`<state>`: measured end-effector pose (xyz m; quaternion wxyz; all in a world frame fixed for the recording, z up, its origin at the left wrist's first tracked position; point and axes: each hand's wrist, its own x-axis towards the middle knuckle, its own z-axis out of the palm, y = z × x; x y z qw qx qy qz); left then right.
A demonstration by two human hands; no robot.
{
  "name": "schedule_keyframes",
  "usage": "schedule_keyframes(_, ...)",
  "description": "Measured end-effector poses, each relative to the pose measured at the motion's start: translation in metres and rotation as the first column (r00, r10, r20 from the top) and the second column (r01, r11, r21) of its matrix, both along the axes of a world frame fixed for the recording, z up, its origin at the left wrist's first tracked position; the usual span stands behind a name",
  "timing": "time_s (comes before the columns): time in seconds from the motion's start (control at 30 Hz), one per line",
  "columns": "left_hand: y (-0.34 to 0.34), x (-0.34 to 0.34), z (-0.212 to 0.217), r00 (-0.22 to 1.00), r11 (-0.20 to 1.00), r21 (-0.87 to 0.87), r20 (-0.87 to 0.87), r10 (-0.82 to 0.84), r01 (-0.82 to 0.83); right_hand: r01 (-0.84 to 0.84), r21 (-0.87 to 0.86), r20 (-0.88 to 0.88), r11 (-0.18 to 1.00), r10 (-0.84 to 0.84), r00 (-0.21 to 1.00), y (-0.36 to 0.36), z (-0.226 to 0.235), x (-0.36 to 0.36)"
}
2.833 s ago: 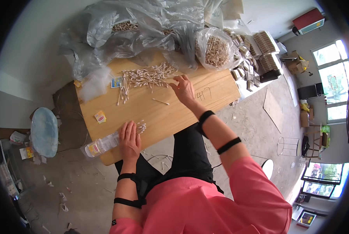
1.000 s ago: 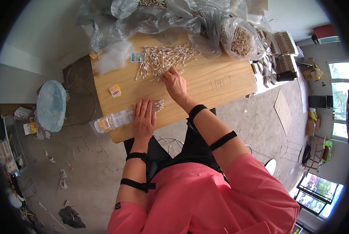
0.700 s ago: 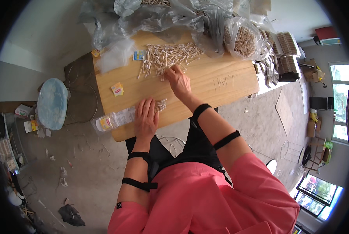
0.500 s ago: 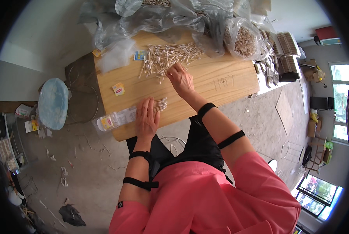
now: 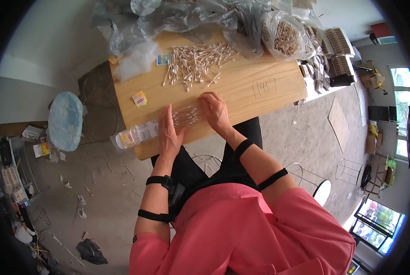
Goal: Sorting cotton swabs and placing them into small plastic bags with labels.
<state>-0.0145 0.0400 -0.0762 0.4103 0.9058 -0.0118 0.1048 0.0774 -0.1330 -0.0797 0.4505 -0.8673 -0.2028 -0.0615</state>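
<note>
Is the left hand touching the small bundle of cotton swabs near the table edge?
Touching. The head view shows the left hand with its fingertips lying on the bundle of cotton swabs, no gap visible between them.

Wooden table top [image 5: 269,94], light, pencil-marked near its right half. Loose heap of cotton swabs [image 5: 196,64] spread at the far centre. A small aligned bundle of swabs [image 5: 185,117] laid at the near edge, beside a clear plastic packet [image 5: 136,135] overhanging the left corner. Small yellow label [image 5: 140,98] left of centre. Crumpled clear bags [image 5: 200,18] piled along the far edge; one bag of swabs [image 5: 285,39] at the far right.
</note>
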Motion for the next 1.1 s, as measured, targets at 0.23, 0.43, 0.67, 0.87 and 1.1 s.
schedule_keyframes(0.23, -0.035, 0.018, 0.0, 0.961, 0.951, -0.169, 0.053, 0.271, -0.259, 0.133, 0.335, -0.068, 0.933, -0.117, 0.991, 0.035, -0.008, -0.027)
schedule_keyframes(0.43, -0.04, 0.027, -0.005, 0.927, 0.902, -0.286, 0.096, 0.364, -0.324, 0.153, 0.403, -0.18, 0.902, -0.086, 0.98, 0.048, -0.013, -0.025)
schedule_keyframes(0.67, -0.036, 0.022, -0.007, 0.947, 0.911, -0.297, 0.055, 0.316, -0.287, 0.173, 0.397, -0.25, 0.901, -0.075, 0.965, 0.064, -0.005, -0.037)
schedule_keyframes(0.87, -0.016, 0.008, -0.008, 0.921, 0.885, -0.294, 0.035, 0.387, -0.36, 0.086, 0.422, -0.207, 0.902, 0.003, 0.978, 0.079, -0.006, -0.031)
schedule_keyframes(1.1, 0.02, -0.04, 0.019, 0.957, 0.948, -0.14, 0.004, 0.289, -0.285, -0.369, -0.187, -0.043, 0.911, 0.368, 0.929, 0.037, 0.015, -0.04)
